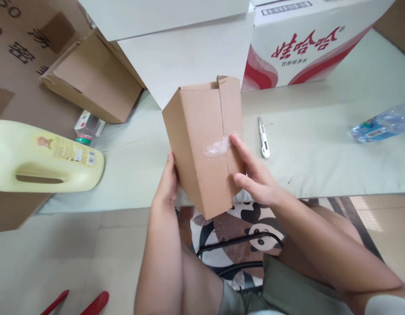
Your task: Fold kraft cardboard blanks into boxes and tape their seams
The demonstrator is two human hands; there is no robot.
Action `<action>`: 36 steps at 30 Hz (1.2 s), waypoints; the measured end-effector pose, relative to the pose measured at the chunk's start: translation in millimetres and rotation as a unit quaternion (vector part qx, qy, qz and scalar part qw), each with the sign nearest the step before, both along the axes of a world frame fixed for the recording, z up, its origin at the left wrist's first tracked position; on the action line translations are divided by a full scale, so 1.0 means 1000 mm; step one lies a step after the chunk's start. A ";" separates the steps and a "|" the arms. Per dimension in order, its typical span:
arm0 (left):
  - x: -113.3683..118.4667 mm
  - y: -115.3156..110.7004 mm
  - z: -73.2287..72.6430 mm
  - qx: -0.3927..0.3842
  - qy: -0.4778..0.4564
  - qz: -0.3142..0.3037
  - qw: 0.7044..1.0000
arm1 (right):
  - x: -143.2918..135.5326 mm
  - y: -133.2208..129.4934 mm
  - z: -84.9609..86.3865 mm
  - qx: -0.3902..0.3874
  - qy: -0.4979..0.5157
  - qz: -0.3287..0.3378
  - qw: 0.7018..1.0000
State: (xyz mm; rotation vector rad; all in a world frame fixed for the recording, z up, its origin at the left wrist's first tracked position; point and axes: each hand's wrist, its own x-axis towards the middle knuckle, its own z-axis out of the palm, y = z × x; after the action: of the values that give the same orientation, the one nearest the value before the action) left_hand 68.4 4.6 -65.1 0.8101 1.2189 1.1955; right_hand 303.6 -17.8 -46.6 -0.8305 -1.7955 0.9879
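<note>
Fingers of your right hand (260, 177) are lying parted, half open, holding the right side of a brown cardboard box (207, 113), one tip touching the end of a wrinkled clear tape strip (215, 148) that is crossing its seam. Your left hand (166, 181) is clasping the opposite side, thumb showing, its other fingers hidden. Between both sets of fingers, the box is leaning, its lowest corner reaching past the near edge of the cloth-covered table (307, 166). You are probably best served by keeping the left grip firm, aligning the seam's edges and smoothing the tape evenly outward, without denting the panel. Just right of your right fingers, a cutter (264, 139) is lying; farther out, a plastic bottle (382, 124) is showing.
</note>
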 end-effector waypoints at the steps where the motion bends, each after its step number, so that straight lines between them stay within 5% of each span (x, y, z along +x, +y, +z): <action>1: 0.000 0.000 0.001 0.004 -0.005 -0.006 1.000 | 0.001 0.000 0.003 0.002 -0.002 0.003 1.000; 14: 0.005 -0.005 -0.001 -0.117 0.035 0.034 0.992 | 0.008 0.001 0.017 -0.049 -0.022 -0.033 0.998; 21: 0.005 -0.011 -0.002 -0.173 0.079 -0.183 0.965 | 0.030 0.004 0.041 -0.130 -0.087 -0.047 0.987; 24: 0.009 -0.010 0.000 -0.159 0.119 -0.198 0.960 | 0.034 0.009 0.038 -0.145 -0.092 -0.059 0.983; 27: 0.011 -0.005 0.000 -0.093 0.207 -0.153 0.962 | 0.031 0.013 0.030 -0.137 -0.092 -0.061 0.984; 31: 0.007 0.000 -0.001 0.021 0.274 0.022 0.961 | 0.022 0.011 0.027 -0.120 -0.116 -0.071 0.983; 36: 0.001 -0.006 0.009 0.279 0.290 0.150 0.903 | 0.008 0.007 0.037 -0.117 -0.150 -0.063 0.980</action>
State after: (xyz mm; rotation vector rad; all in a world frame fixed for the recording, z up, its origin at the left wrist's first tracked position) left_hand 69.6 -0.9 -55.9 1.5261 1.5370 1.6632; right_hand 312.1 -11.3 -9.6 -1.2809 -1.8700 1.0458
